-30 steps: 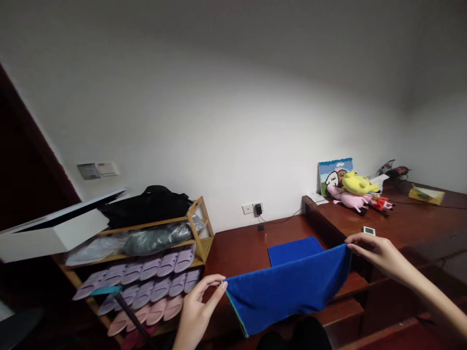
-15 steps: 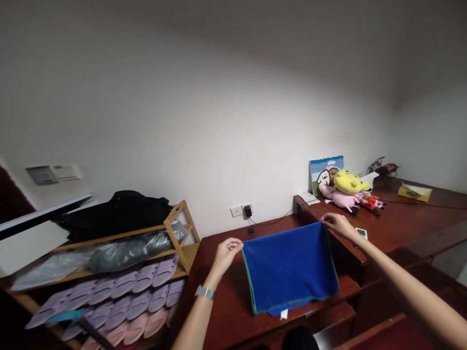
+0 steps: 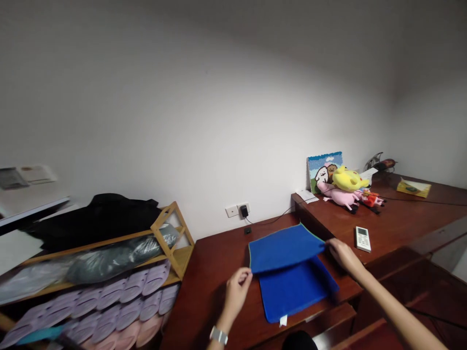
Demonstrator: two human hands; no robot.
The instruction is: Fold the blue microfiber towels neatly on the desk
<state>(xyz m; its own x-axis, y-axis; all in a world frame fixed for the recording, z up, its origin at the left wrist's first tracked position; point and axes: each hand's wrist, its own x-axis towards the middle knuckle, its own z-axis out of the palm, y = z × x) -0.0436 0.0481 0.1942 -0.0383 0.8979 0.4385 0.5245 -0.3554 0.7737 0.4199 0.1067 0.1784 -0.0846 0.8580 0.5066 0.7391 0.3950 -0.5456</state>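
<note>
A blue towel with a green edge (image 3: pixel 292 287) lies on the dark wooden desk (image 3: pixel 197 287), doubled over, with a small white tag (image 3: pixel 283 321) at its near edge. Its upper layer is lifted slightly off the lower one. My left hand (image 3: pixel 237 291), wearing a silver watch (image 3: pixel 219 335), pinches the upper layer's left corner. My right hand (image 3: pixel 341 255) pinches the right corner. The fold itself is hidden under the upper layer.
A white remote control (image 3: pixel 363 239) lies on the higher desk section to the right, behind plush toys (image 3: pixel 341 192) and a picture board (image 3: pixel 324 170). A wooden shoe rack (image 3: pixel 171 238) with slippers stands at left. A charger (image 3: pixel 244 211) sits in the wall socket.
The towel has come down from hanging upright in my hands and now lies doubled on the desk. Both hands have lowered with its corners, and the view has shifted slightly left.
</note>
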